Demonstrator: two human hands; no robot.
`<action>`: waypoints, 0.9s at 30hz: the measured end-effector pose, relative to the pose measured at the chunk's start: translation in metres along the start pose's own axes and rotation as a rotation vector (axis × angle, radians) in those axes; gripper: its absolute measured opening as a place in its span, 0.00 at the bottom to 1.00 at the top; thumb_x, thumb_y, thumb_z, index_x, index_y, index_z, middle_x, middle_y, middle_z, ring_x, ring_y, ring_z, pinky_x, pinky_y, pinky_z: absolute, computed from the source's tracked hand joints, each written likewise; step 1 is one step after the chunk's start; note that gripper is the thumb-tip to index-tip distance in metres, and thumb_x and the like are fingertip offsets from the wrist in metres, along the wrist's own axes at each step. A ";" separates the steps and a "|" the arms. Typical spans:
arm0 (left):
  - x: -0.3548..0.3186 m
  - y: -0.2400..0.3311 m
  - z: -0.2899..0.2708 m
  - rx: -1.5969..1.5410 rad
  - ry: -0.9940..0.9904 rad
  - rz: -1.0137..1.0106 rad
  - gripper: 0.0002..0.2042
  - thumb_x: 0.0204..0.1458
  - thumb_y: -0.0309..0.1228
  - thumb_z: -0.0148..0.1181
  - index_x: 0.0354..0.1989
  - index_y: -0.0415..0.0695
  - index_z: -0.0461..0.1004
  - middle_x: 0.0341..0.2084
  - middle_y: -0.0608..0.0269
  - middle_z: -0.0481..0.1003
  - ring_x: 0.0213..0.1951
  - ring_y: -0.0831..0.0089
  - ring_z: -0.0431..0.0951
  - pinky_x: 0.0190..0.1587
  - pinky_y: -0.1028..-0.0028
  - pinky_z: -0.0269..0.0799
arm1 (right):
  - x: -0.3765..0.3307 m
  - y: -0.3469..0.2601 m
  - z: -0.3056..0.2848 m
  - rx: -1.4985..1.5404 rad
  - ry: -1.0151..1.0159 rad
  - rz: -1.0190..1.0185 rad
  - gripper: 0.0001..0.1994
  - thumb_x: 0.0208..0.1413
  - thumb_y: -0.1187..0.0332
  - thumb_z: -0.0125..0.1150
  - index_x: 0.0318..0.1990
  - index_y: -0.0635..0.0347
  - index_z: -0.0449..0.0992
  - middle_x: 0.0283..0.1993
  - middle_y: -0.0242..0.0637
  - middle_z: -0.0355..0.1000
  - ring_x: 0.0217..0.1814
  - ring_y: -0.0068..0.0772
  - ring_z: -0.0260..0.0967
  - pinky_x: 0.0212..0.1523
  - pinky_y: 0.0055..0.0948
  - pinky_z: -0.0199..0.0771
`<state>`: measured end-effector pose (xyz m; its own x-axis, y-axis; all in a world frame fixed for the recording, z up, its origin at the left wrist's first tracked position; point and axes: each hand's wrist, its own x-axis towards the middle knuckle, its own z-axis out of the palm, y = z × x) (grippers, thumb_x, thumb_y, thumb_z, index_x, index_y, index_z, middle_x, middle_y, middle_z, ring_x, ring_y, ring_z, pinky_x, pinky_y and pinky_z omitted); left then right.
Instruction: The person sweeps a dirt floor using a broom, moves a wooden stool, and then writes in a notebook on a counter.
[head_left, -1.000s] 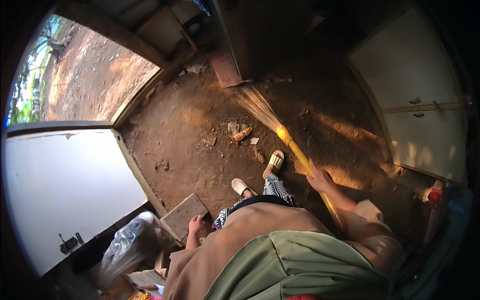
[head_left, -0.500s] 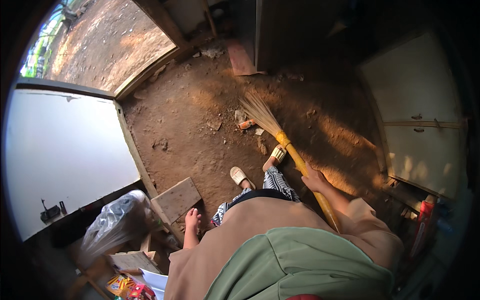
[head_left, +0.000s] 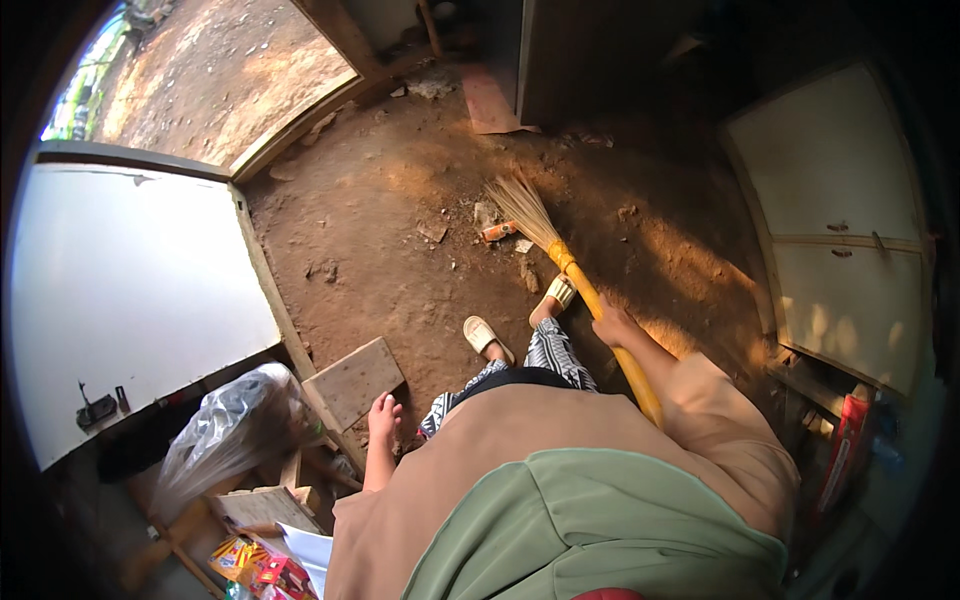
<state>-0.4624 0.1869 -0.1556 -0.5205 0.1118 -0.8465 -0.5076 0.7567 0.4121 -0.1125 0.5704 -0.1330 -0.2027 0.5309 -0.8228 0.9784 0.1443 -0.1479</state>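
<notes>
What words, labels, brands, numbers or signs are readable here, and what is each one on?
None can be read clearly enough to quote.
Orange litter near the broom: markings too small to read.
Yellow-and-red packet, lower left: print too small and blurred.
Red packet beside it: likewise.
Red object, far right: pale marks, too blurred to tell whether they are letters.

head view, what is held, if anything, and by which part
The right hand grips a yellow-handled straw broom partway along its handle; the left hand holds nothing visible.
</notes>
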 end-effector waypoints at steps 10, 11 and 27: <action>0.029 0.003 0.011 0.146 -0.088 0.046 0.20 0.52 0.38 0.50 0.53 0.47 0.62 0.42 0.67 0.70 0.36 0.78 0.72 0.25 0.79 0.64 | -0.001 0.098 -0.021 0.701 0.304 0.287 0.31 0.50 0.64 0.52 0.61 0.55 0.46 0.39 0.48 0.67 0.15 0.36 0.65 0.11 0.34 0.68; 0.029 0.009 0.012 0.137 -0.091 0.081 0.20 0.52 0.38 0.50 0.54 0.47 0.62 0.43 0.67 0.70 0.36 0.78 0.72 0.26 0.79 0.64 | 0.007 0.092 -0.013 0.716 0.198 0.286 0.29 0.50 0.64 0.53 0.58 0.57 0.50 0.38 0.48 0.67 0.15 0.36 0.65 0.11 0.34 0.69; 0.026 0.002 0.003 0.147 -0.066 0.034 0.20 0.53 0.39 0.50 0.53 0.46 0.62 0.44 0.67 0.69 0.37 0.75 0.73 0.28 0.76 0.65 | -0.064 0.071 -0.016 0.601 0.128 0.145 0.36 0.50 0.67 0.53 0.63 0.59 0.39 0.49 0.52 0.63 0.18 0.33 0.68 0.15 0.28 0.69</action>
<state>-0.4746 0.1932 -0.1780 -0.4867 0.1771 -0.8554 -0.3819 0.8376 0.3906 -0.0308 0.5595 -0.0819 -0.0328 0.6109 -0.7911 0.8407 -0.4112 -0.3524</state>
